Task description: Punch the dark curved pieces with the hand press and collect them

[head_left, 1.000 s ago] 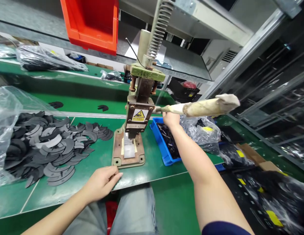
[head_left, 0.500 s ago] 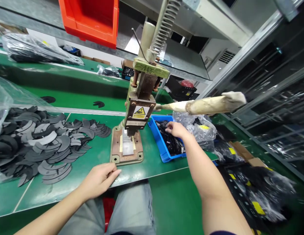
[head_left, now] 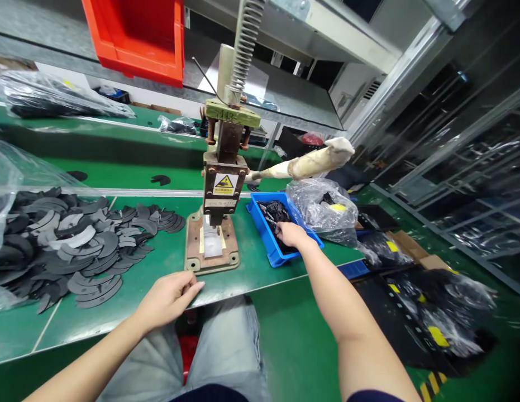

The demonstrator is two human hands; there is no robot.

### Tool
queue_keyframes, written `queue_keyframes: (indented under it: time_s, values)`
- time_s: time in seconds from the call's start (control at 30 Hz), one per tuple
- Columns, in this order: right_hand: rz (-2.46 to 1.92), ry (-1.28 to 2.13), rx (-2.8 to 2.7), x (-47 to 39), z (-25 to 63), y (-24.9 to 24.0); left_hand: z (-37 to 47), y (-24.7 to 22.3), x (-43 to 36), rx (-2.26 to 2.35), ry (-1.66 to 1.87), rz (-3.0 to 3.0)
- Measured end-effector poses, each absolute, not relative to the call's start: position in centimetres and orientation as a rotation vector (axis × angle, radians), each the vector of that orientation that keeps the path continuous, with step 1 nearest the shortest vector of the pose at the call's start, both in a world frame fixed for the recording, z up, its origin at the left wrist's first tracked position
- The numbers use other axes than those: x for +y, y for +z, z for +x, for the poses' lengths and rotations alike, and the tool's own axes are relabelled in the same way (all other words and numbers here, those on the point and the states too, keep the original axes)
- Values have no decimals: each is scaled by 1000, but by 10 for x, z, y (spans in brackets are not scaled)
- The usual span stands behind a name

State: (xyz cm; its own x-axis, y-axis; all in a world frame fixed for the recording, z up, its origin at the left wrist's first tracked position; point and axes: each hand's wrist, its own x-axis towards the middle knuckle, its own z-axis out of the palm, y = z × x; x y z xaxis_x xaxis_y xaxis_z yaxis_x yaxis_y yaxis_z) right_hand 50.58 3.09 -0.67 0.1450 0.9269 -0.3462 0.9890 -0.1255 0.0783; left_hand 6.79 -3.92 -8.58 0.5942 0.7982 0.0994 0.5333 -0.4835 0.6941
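My right hand reaches into a blue bin of thin black parts. Its fingers are pinched together at a small black part, whose shape is mostly hidden. At the table's front edge rests my left hand, fingers curled with nothing visible in them and the thumb pointing right. Just beyond it stands a hand press with a warning label and a long wrapped lever. On the press base lies a pale metal fixture under the ram.
Grey curved flat pieces lie heaped on the left, partly in a clear plastic bag. A red bin sits on the shelf above. Bagged parts stand beyond the blue bin, and more black bagged items lie at right.
My right hand has moved toward the near side of the blue bin, its fingers now lower among the parts. My left hand stays at the table edge. The view has shifted slightly.
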Motion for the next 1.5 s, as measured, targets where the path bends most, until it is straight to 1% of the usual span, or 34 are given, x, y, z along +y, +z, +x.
queue_keyframes:
  time_s: [0.27,0.43,0.6,0.77,0.87,0.97,1.1,1.17,1.23,1.37,1.5]
  values:
    - [2214,-358,1865,24,506,-9,67,-93,-40,1048,575,2198]
    - [2365,-384,1933,26,507,-9,67,-91,-41,1064,591,2194]
    - [2629,-423,2155,20,519,-2,66,-92,-41,1065,602,2184]
    - [3043,-539,2399,2,520,10,64,-94,-40,1061,629,2124]
    - [3222,-775,2564,-16,495,12,63,-93,-38,1059,673,2068]
    - [3252,-1161,2709,-41,444,3,65,-87,-37,1083,813,1986]
    - [3058,-1859,2720,-74,361,-25,77,-66,-48,1007,1048,1914]
    - [2916,-2185,2648,-85,327,-40,83,-53,-56,931,1091,1918]
    - [2793,-2431,2560,-92,303,-52,88,-42,-64,861,1106,1959]
    - [2656,-2685,2441,-97,280,-66,89,-34,-73,779,1115,2035]
    - [2625,-2726,2407,-98,277,-68,88,-37,-75,783,1150,2033]
